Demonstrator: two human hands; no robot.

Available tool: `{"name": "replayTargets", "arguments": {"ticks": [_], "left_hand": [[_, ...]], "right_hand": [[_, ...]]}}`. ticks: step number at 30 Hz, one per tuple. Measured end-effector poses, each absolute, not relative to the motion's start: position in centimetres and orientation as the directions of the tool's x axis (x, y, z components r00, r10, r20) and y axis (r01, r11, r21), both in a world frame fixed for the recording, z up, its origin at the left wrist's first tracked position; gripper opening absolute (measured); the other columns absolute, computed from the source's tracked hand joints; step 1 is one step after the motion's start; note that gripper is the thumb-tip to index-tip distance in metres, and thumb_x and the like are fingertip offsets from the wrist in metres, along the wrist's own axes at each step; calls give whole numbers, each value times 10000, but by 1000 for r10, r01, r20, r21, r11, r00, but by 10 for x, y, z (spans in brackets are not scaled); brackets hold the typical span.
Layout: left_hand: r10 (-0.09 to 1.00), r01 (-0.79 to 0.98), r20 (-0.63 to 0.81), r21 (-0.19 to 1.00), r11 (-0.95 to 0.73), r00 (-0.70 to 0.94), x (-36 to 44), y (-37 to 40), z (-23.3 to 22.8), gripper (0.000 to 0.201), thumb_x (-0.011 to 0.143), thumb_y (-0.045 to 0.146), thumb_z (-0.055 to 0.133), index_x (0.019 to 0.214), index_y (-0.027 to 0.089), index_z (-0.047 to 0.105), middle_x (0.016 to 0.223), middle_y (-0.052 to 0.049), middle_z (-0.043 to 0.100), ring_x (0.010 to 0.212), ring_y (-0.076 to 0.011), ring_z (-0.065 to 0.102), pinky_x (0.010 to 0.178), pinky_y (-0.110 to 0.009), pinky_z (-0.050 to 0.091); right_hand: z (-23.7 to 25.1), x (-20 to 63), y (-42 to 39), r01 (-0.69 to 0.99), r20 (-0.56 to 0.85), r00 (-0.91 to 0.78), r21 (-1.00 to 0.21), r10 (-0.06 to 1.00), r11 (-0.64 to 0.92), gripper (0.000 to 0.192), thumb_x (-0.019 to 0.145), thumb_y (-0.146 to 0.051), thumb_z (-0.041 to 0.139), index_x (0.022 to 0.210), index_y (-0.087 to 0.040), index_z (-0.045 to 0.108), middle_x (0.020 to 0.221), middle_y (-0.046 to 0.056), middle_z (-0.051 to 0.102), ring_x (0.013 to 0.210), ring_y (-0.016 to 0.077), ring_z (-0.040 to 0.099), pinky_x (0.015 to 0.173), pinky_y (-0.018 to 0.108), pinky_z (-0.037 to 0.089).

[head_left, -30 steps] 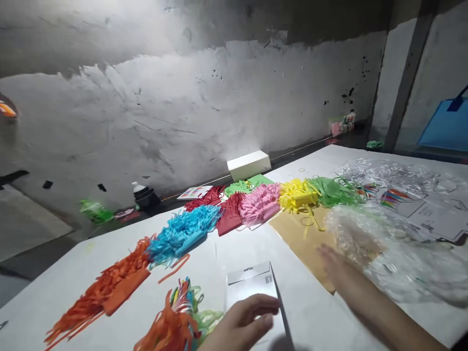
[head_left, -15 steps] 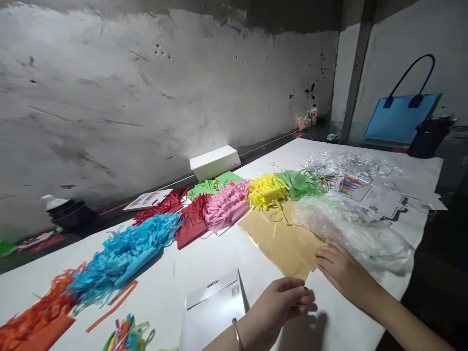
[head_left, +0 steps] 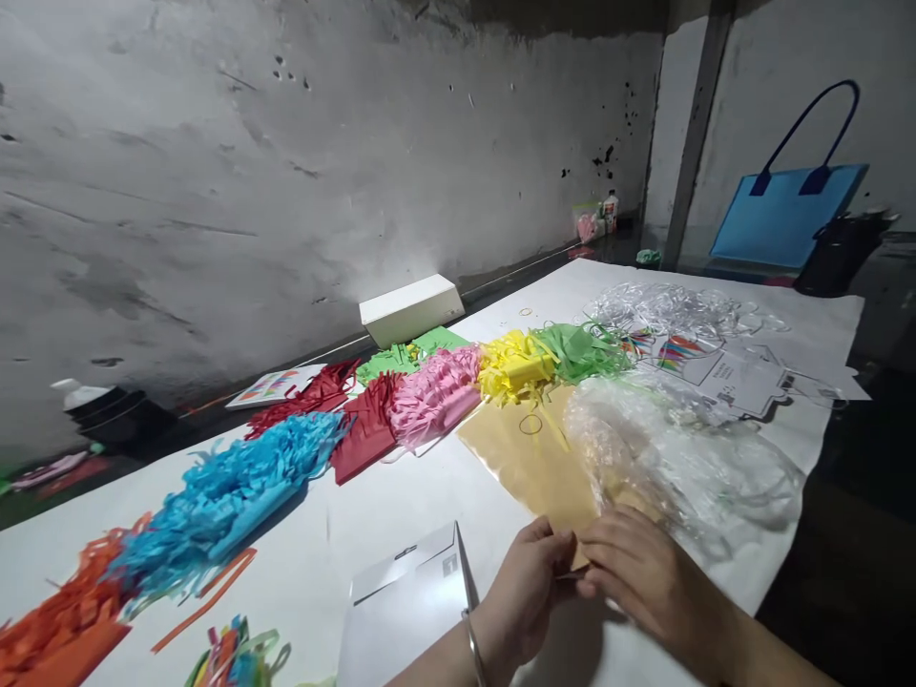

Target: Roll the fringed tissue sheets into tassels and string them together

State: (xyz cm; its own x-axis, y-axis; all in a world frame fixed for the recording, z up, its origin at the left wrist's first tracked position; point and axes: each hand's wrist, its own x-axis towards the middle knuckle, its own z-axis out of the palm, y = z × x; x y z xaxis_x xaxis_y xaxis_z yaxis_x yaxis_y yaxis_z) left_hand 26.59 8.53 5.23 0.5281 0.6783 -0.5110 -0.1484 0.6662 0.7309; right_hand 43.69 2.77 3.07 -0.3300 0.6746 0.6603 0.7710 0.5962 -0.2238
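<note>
A: Seven or so heaps of fringed paper cross the white table (head_left: 401, 496) in a diagonal row, lower left of the frame to upper centre: orange fringe (head_left: 64, 620), blue fringe (head_left: 229, 491), red fringe (head_left: 362, 425), pink fringe (head_left: 433, 396), yellow fringe (head_left: 515, 367) and green fringe (head_left: 579, 348). Those colours look already cut.

B: And the piece in hand?

A: A tan sheet (head_left: 530, 458), uncut as far as one can see, lies flat at centre right, partly under a crumpled clear plastic wrap (head_left: 679, 458). Its near corner sits at lower centre, where both hands meet.

B: How are the hands set?

A: The left hand (head_left: 526, 596), a bangle on its wrist, curls its fingers toward the corner; the right hand (head_left: 636, 577) pinches the same corner, fingers bent and nearly closed. Whether each truly grips the sheet or only touches it, I cannot tell.

B: So how far along?

A: By my reading, most colours are fringed and the tan one is only being picked up; no cuts show in it.

B: Smaller items?

A: A white box (head_left: 411, 310) by the wall in the upper middle, a grey folded card (head_left: 405, 601) at bottom centre, a mixed bundle of strips (head_left: 229, 658) at lower left.
</note>
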Motion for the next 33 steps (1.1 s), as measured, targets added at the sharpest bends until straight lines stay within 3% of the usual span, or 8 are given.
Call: {"name": "replayTargets", "arguments": {"ticks": [3,6,9,12,18,24,28,33], "left_hand": [[693,-146,-510,742,654,510,250,85,54,262,702,197,774,933,110,686,748,-40,690,647,-147,662,664,-267,535],[700,-137,-521,746,651,489,234,83,58,366,714,178,760,1065,82,723,985,-126,746,777,-175,690,689,-272,551],[720,-142,-524,755,640,454,225,81,60,366,706,157,755,1063,74,750,1044,-139,743,815,-175,673,697,-266,558],[720,-141,-532,753,643,445,224,80,59,333,694,136,748,1020,72,766,986,-126,744,783,-163,652,693,-264,561],[737,-152,-535,757,635,412,224,80,55,240,659,116,729,894,93,775,872,-90,719,723,-153,613,639,-257,552],[727,-164,-515,753,637,455,219,79,53,357,629,107,755,985,103,789,954,-99,744,748,-151,622,675,-252,525],[767,-162,-454,804,572,454,218,77,47,306,613,103,787,919,118,791,825,-51,729,661,-114,573,636,-219,461],[819,-230,-407,821,522,405,220,76,45,449,556,120,897,985,140,764,879,-76,756,801,-192,655,733,-269,488]], "right_hand": [[18,464,26,888,664,-89,-285,742,362,202,1031,-263,489,1133,-218,658,1078,55,770,1019,213,716,989,423,540],[0,497,25,948,694,71,-270,716,167,244,1032,-302,466,998,-210,690,985,78,788,885,267,746,964,543,511],[-2,508,18,959,712,130,-267,690,95,209,1010,-272,506,961,-206,698,992,96,783,913,299,735,956,564,472],[13,493,10,960,727,100,-249,679,126,141,983,-206,559,1011,-232,696,1044,65,774,1000,281,710,946,490,455],[34,464,14,892,739,3,-307,673,333,169,981,-100,569,1078,-216,643,957,40,748,931,203,687,916,394,474],[32,454,18,908,714,23,-308,700,283,151,978,-109,559,1011,-215,661,940,36,748,896,212,681,916,427,434],[39,416,21,777,625,-73,-452,777,437,178,978,-102,542,1022,-214,674,923,35,712,877,200,638,869,397,458],[36,383,30,676,453,-127,-611,883,411,126,954,-146,618,974,-242,697,898,27,661,869,220,589,764,357,480]]}}
